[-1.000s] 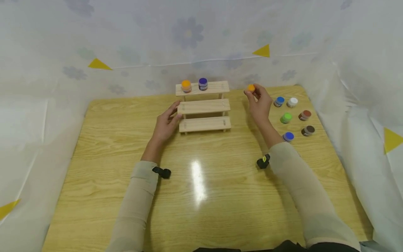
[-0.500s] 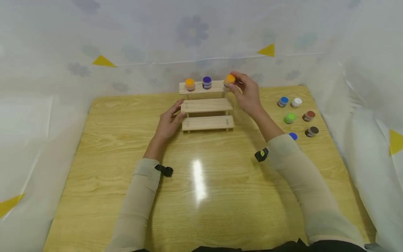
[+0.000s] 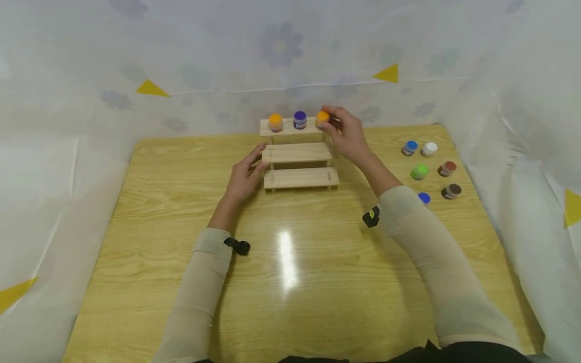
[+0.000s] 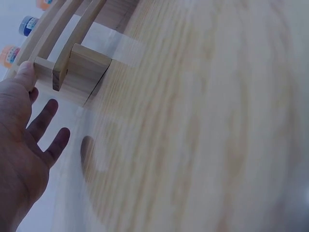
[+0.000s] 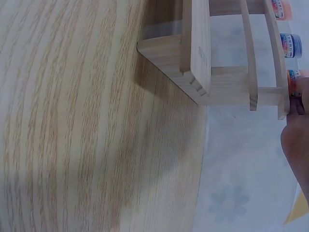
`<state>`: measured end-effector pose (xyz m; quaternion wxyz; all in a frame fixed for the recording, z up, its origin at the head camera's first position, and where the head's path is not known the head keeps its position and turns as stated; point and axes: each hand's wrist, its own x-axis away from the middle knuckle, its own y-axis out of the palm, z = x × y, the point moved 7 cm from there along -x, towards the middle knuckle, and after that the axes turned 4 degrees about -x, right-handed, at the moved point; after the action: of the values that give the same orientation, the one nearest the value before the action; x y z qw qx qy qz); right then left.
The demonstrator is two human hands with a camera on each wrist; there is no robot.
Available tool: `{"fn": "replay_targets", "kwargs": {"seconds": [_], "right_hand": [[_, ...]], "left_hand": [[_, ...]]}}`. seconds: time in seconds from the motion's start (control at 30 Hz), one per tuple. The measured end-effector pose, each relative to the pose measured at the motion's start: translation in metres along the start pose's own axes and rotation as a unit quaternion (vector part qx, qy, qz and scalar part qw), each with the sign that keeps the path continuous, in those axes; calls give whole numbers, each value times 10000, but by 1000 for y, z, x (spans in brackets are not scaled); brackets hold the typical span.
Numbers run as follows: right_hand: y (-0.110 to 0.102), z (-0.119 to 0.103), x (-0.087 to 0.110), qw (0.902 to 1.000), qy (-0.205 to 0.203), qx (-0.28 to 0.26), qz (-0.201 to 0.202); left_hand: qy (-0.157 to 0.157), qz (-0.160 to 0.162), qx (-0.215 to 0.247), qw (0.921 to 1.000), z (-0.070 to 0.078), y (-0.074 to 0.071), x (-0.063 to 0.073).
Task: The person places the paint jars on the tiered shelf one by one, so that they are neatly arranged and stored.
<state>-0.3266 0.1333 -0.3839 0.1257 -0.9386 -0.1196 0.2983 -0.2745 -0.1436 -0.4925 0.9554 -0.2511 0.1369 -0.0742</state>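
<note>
- Plainly, with the clock centred on the three-tier wooden stand (image 3: 301, 178) and twelve toward the far wall, the person's right hand (image 3: 348, 132) is at two o'clock, thumb and fingertips pinching an orange-lidded paint jar (image 3: 323, 120).
- That pinched jar is upright at one o'clock, near the end of the top tier (image 3: 288, 129); its base appears to meet the wood.
- On the same tier, a purple-lidded paint jar (image 3: 299, 120) sits upright at twelve and a second orange-lidded jar (image 3: 275, 123) at eleven.
- The left hand (image 3: 243, 179) is at eight o'clock, fingers loosely spread, touching the near end of the middle tier (image 3: 297, 152).
- Around three o'clock, well apart from the stand, more jars stand on the wood-grain tabletop (image 3: 272, 322): blue-lidded (image 3: 409, 148), white-lidded (image 3: 428, 149), green-lidded (image 3: 419, 172), reddish-brown-lidded (image 3: 447, 169) and black-lidded (image 3: 451, 191). A deep-blue-lidded jar (image 3: 424, 198) is partly hidden by the right sleeve (image 3: 417, 232).
- Black wrist cameras show at seven (image 3: 238, 246) and four o'clock (image 3: 370, 217).
- Beyond, at twelve, hangs a flower-printed sheet (image 3: 218, 45).
</note>
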Motion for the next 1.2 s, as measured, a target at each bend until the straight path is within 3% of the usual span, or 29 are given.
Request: {"fn": "replay_targets", "kwargs": {"seconds": [0.2, 0.43, 0.63, 0.83, 1.0, 1.2], "right_hand": [[-1, 23, 1, 9979, 302, 544, -182], [-2, 19, 6, 9971, 307, 665, -193], [-3, -11, 18, 9987, 175, 137, 452], [-2, -10, 38, 9916, 560, -441, 1082], [-3, -7, 57, 9856, 886, -611, 1301], [-19, -6, 97, 9786, 1138, -698, 1568]], "left_hand": [[16, 5, 10, 10000, 0, -1, 1], [67, -23, 51, 10000, 2, 2, -1], [8, -71, 0, 10000, 0, 2, 0], [-46, -111, -18, 9999, -2, -3, 1], [-42, -40, 47, 10000, -3, -6, 2], [7, -56, 74, 10000, -2, -5, 3]]}}
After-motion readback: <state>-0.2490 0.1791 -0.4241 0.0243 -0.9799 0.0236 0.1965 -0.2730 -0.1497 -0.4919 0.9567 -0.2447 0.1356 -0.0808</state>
